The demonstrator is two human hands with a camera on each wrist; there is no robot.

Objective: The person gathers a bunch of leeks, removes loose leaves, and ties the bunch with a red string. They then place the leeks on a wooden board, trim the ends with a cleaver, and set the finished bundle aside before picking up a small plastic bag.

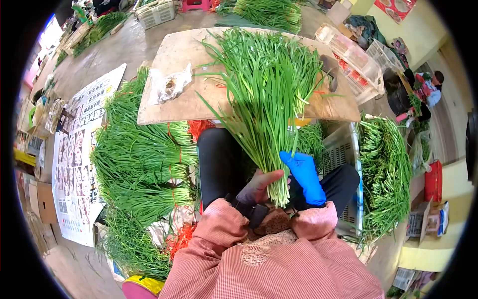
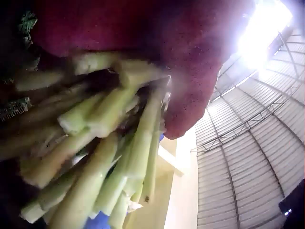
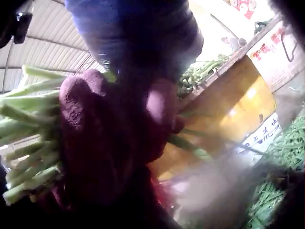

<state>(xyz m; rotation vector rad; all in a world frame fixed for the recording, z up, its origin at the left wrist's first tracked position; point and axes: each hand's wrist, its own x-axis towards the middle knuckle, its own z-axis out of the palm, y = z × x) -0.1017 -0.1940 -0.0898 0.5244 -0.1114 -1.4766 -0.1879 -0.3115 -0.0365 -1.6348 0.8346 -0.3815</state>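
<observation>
My left hand (image 1: 256, 187), in a dark reddish-purple glove, grips a bunch of garlic chives (image 1: 261, 129) near its pale cut ends. The bunch leans upward over the near edge of a wooden board (image 1: 199, 109). In the left wrist view the cut stem ends (image 2: 102, 167) jut out below the gloved fingers (image 2: 190, 71). My right hand (image 1: 304, 177), in a blue glove, is against the right side of the stems, its fingertips right at them. Whether it pinches any I cannot tell. More chives (image 1: 294, 60) lie on the board behind the bunch.
A white plastic bag (image 1: 169, 84) lies on the board's left side. Tied chive bundles (image 1: 144, 149) are stacked on my left, beside red ties (image 1: 181, 239). On my right stands a crate (image 1: 341, 149) next to a heap of greens (image 1: 383, 174). White baskets (image 1: 353, 60) are behind.
</observation>
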